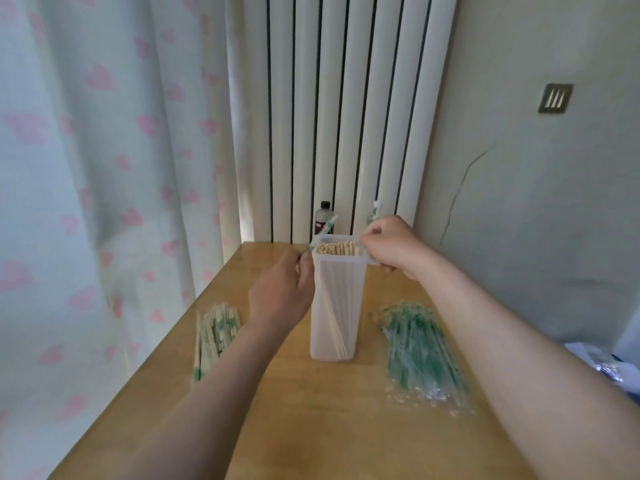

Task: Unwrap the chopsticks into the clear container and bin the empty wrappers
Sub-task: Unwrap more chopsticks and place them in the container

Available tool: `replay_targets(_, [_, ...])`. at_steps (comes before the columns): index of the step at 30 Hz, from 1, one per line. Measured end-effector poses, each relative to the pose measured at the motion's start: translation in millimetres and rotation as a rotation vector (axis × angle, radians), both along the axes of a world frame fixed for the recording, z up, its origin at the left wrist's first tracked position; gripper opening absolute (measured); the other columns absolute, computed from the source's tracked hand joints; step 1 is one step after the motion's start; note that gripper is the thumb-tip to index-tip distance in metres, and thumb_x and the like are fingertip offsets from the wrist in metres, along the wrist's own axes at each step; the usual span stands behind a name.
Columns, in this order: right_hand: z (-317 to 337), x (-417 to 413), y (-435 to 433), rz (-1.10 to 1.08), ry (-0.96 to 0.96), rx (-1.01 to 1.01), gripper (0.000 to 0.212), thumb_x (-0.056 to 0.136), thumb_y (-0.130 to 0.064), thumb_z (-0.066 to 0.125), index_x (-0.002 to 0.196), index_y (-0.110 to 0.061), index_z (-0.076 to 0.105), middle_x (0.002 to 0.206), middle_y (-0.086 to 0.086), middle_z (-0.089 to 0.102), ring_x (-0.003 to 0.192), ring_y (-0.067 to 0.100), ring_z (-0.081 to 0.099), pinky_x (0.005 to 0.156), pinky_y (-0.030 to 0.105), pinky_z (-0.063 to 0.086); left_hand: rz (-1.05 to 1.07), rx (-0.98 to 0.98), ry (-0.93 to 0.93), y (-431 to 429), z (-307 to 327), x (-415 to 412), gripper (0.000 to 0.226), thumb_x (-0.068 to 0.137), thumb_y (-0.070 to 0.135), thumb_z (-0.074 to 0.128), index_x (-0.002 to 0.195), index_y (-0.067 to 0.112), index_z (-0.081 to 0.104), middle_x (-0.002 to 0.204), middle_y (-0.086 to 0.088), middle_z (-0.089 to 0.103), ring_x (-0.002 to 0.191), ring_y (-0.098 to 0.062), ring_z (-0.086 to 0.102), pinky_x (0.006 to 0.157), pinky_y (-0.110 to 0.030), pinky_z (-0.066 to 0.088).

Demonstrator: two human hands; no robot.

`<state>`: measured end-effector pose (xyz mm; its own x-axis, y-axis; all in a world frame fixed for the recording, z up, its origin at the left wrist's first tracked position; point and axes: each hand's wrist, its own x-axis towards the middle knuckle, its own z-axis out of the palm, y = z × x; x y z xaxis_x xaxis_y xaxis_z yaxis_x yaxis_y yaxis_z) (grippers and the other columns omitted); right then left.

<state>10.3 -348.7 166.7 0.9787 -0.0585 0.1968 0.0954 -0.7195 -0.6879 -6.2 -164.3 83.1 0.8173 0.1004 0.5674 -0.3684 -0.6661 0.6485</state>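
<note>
Our left hand (pixel 282 292) pinches a green wrapper (pixel 325 229); our right hand (pixel 391 245) curls at the rim of the clear container (pixel 334 306), and we cannot tell what it grips. On the counter (pixel 311 427), wrapped chopsticks (pixel 214 334) wait at 8 o'clock, and empty wrappers (pixel 419 351) lie unbinned at 4. The container looks nearly full. Bottles (pixel 325 218) and radiator (pixel 346 98) at 12; curtain (pixel 104 168) at 10.

- The table (pixel 311 427) looks like smooth light wood with a soft sheen.
- The clear container (pixel 334 306) is cloudy, translucent plastic, smooth-walled.
- The chopsticks (pixel 335 248) standing in it are pale, matt wood.
- The empty wrappers (pixel 420 355) are thin, crinkled, glossy film printed green.
- The wrapped chopsticks (pixel 214 336) show pale wood under shiny film.
- The curtain (pixel 86 168) is soft matt cloth with pink prints.
- The radiator (pixel 346 109) appears smooth, cream-painted.
</note>
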Motion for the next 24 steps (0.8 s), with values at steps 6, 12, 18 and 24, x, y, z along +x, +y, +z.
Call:
replay_targets(6, [-2.5,-10.8,-9.1,0.043,-0.071,0.132,0.027,0.096,-0.009,0.047,0.091,-0.014,0.073,0.077,0.005,0.067,0.059,0.018,0.057,0.047,0.028,0.041,-0.126,0.054,0.001,-24.9,-8.7,-9.1,0.033,0.105,0.04,0.035,0.082,0.022,0.05,0.061,0.004,0.054,0.056,-0.017,0.053,0.05,-0.032,0.034])
replay_targets(12, [-10.4,-25.0,-41.4,0.051,-0.053,0.268,0.024,0.094,-0.007,0.052,0.091,-0.014,0.074,0.08,0.007,0.068,0.049,0.014,0.052,0.042,0.025,0.033,-0.35,0.021,0.106,-64.7,-14.2,-18.8,0.022,0.106,0.031,0.04,0.095,0.018,0.054,0.068,0.002,0.058,0.06,-0.016,0.054,0.057,-0.036,0.04])
replay_targets(18, [-56.4,-20.6,-106.6,-0.196,-0.036,0.383,0.017,0.094,-0.013,0.055,0.089,-0.012,0.072,0.079,0.005,0.068,0.052,0.017,0.052,0.043,0.023,0.033,-0.474,-0.077,0.389,-113.3,-23.6,-16.5,0.015,0.104,0.021,0.04,0.115,0.018,0.051,0.085,-0.003,0.059,0.072,-0.018,0.057,0.069,-0.038,0.053])
replay_targets(24, [-144.9,-14.6,-163.6,-0.381,0.091,0.318,0.021,0.092,-0.014,0.052,0.08,-0.009,0.068,0.078,0.011,0.07,0.062,0.023,0.059,0.052,0.026,0.038,-0.37,-0.208,0.535,-158.6,-44.0,19.3,0.02,0.105,0.022,0.045,0.105,0.006,0.056,0.094,-0.013,0.058,0.071,-0.022,0.064,0.069,-0.04,0.063])
